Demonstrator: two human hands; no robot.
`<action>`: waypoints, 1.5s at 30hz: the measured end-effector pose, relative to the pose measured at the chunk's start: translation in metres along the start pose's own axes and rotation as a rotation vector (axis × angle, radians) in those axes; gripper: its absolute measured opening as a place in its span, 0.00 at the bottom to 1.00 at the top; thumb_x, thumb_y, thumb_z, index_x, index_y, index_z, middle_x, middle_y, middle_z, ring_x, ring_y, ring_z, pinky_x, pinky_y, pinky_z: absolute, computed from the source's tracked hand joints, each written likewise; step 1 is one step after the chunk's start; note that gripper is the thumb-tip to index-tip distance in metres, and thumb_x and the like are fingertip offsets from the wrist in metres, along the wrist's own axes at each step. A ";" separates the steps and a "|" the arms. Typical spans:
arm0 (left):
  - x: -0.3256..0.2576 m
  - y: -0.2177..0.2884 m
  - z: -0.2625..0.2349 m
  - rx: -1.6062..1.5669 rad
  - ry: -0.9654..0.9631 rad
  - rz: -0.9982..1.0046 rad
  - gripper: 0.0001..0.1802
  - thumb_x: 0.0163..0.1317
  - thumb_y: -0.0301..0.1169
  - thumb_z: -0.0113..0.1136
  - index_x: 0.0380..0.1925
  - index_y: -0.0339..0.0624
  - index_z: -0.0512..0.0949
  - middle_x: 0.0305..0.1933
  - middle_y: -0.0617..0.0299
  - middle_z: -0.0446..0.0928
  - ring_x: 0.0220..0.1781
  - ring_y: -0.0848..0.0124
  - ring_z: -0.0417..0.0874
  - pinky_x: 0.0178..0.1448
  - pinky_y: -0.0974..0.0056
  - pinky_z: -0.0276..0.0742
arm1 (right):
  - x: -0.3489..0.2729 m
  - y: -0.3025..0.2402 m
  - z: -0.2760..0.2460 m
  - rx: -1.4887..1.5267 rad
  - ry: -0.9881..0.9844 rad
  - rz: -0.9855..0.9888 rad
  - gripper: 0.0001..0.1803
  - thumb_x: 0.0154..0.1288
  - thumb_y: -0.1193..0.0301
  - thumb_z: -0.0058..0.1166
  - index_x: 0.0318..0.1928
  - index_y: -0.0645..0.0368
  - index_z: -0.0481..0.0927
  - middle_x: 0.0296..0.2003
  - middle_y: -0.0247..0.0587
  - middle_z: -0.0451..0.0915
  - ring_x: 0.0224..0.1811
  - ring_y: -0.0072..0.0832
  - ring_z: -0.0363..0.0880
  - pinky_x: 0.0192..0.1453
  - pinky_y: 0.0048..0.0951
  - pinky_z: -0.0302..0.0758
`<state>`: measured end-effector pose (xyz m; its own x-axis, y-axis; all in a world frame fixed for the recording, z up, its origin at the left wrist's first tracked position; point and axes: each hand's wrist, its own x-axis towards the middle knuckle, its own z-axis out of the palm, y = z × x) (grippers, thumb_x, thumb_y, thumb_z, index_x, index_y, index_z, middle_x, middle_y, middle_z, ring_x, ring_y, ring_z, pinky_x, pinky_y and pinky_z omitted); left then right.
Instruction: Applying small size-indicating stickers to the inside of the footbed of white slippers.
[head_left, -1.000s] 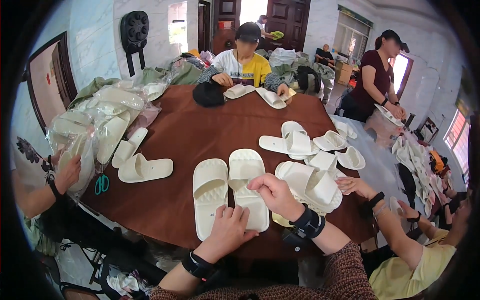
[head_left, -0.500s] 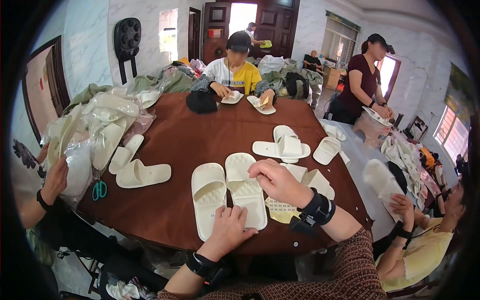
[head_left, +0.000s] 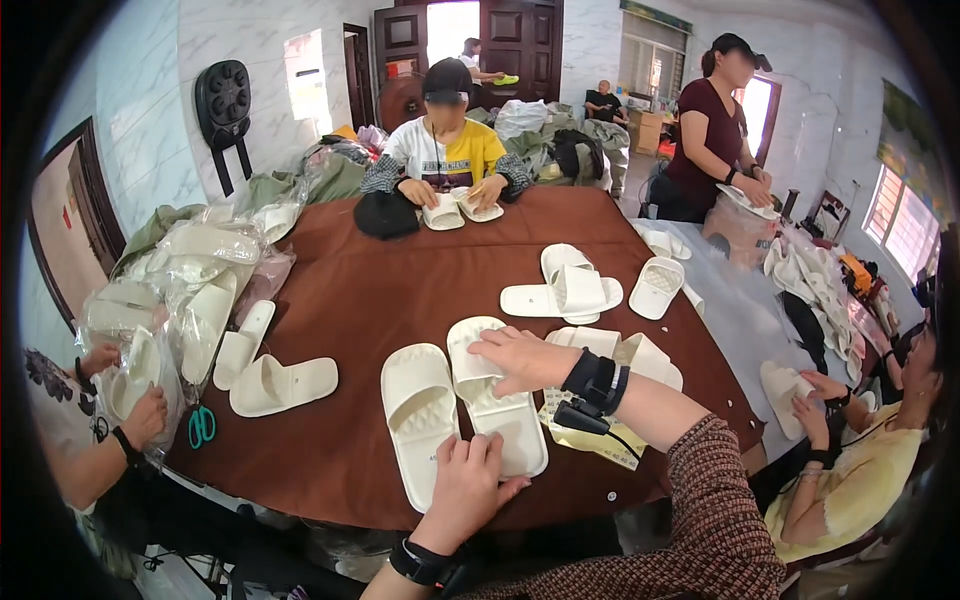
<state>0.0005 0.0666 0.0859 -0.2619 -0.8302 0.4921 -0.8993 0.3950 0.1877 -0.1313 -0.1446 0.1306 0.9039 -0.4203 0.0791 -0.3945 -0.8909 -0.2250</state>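
Observation:
A pair of white slide slippers lies side by side in front of me. The left slipper (head_left: pixel 422 409) carries a small dark mark on its heel. My left hand (head_left: pixel 468 490) rests on the heel ends of both slippers, fingers apart and the thumb stretched along the right one. Across the strap area of the right slipper (head_left: pixel 515 440) lies my right hand (head_left: pixel 527 362), palm down with its fingers extended. Partly beneath my right wrist is a yellowish sheet of printed stickers (head_left: pixel 590 437). More white slippers (head_left: pixel 640 357) sit just beyond that wrist.
The brown-covered table (head_left: pixel 330 450) also bears stacked slippers (head_left: pixel 575 283), a slipper pair at left (head_left: pixel 283 385) and teal scissors (head_left: pixel 202 427). Bagged slippers (head_left: pixel 205 250) pile up at the left edge. Co-workers handle slippers across from me and on both sides.
My right hand has come down from a closed-finger pose above the right slipper and now lies on it. My left hand stays at the heels. Across the table, a co-worker's two slippers have come together.

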 end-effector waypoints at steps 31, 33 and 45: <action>-0.026 -0.052 -0.050 -0.003 0.189 -0.297 0.25 0.53 0.29 0.70 0.52 0.39 0.76 0.53 0.50 0.72 0.56 0.51 0.72 0.60 0.50 0.66 | -0.090 0.108 -0.134 0.133 1.153 0.342 0.37 0.52 0.60 0.69 0.60 0.67 0.74 0.51 0.58 0.79 0.54 0.45 0.78 0.60 0.39 0.73; -0.024 -0.063 -0.050 0.027 0.158 -0.321 0.26 0.52 0.28 0.69 0.53 0.38 0.75 0.54 0.50 0.72 0.56 0.50 0.72 0.60 0.50 0.67 | -0.088 0.096 -0.116 0.034 1.023 0.368 0.38 0.49 0.59 0.69 0.60 0.64 0.75 0.50 0.57 0.78 0.55 0.49 0.75 0.61 0.42 0.71; 0.048 -0.156 -0.038 -0.217 -0.183 -0.210 0.33 0.56 0.39 0.66 0.60 0.38 0.72 0.66 0.43 0.69 0.66 0.44 0.69 0.68 0.47 0.68 | -0.073 0.054 -0.044 0.181 0.410 0.444 0.39 0.52 0.53 0.68 0.60 0.62 0.75 0.54 0.57 0.76 0.60 0.51 0.69 0.67 0.45 0.66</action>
<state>0.1413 -0.0193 0.1127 -0.1555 -0.9511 0.2669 -0.8498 0.2665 0.4548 -0.2258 -0.1694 0.1553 0.5092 -0.8074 0.2980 -0.6514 -0.5878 -0.4797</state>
